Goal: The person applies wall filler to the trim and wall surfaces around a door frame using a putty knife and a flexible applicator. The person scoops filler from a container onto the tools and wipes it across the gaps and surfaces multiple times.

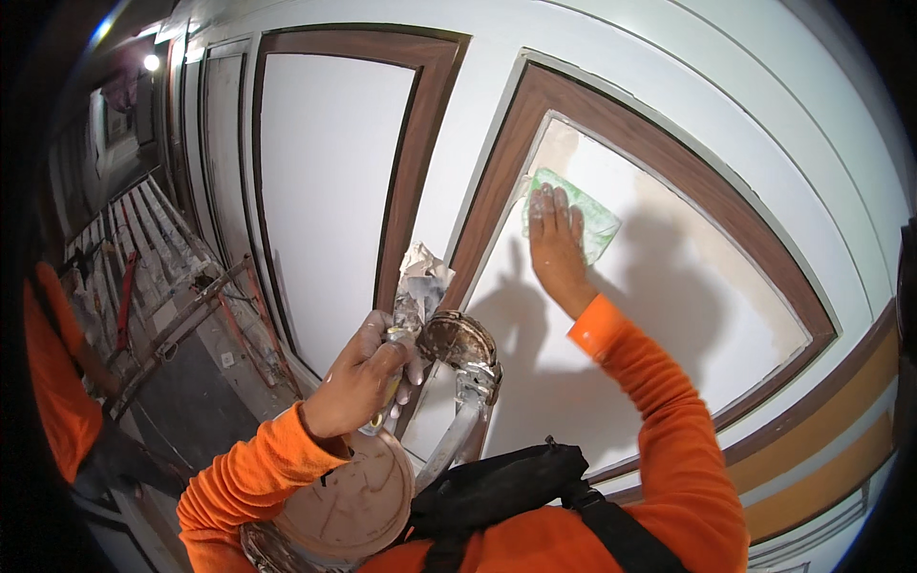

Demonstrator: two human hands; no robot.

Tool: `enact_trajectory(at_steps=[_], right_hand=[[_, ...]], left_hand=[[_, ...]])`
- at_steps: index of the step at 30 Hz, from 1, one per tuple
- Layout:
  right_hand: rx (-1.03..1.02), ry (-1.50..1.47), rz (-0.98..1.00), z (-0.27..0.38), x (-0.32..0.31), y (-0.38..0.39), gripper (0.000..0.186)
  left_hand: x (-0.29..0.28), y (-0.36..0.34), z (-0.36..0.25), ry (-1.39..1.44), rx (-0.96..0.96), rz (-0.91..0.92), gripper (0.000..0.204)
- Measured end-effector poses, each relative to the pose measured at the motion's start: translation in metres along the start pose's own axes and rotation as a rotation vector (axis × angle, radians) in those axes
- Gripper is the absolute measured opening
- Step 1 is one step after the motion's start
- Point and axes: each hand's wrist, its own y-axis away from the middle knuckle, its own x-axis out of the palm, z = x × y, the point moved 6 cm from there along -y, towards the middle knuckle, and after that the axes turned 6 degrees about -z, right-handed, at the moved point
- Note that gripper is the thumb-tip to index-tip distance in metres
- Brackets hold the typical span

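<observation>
My right hand [557,239] reaches up to the wall, fingers stretched along a thin green plastic spreader [589,218] that lies at a slant against the white wall panel [611,315]. Beige filler [564,153] shows along the panel's top and right edges. My left hand [355,382] is closed around the handle of a putty knife [416,291], its blade up and caked with pale filler. Whitish smears coat the fingers of both hands. Below my left forearm sits a round bucket [349,501] of smooth pinkish-beige filler.
Brown wood moulding [659,124] frames the panel, and a second framed panel [334,181] stands to the left. A rusty, filler-spattered metal clamp and pipe [458,344] rise beside my left hand. At far left, another person in orange [57,372] is near scaffold rails [181,320].
</observation>
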Motion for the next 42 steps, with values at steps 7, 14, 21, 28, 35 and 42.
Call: enact_trajectory(at_steps=[7,14,21,28,35,42], right_hand=[[-0.124,0.144,0.074,-0.01,0.038,-0.011,0.058],[-0.07,0.233,0.181,0.02,0.085,0.005,0.061],[-0.068,-0.083,0.237,0.045,0.095,0.058,0.056],[-0.043,0.192,0.105,0.004,0.049,-0.012,0.058],[-0.172,0.058,0.145,0.028,0.126,0.068,0.063],[-0.142,0.195,0.043,0.012,0.035,0.01,0.059]], left_hand=[[0.002,0.0,0.009,-0.03,-0.062,0.009,0.013],[0.001,-0.002,0.011,-0.027,-0.016,0.024,0.014],[0.003,0.003,0.007,-0.076,-0.074,0.012,0.015],[0.007,0.002,0.011,-0.05,-0.05,0.027,0.013],[0.009,0.002,0.01,-0.061,-0.045,0.035,0.012],[0.004,0.001,0.011,-0.069,-0.002,0.038,0.013]])
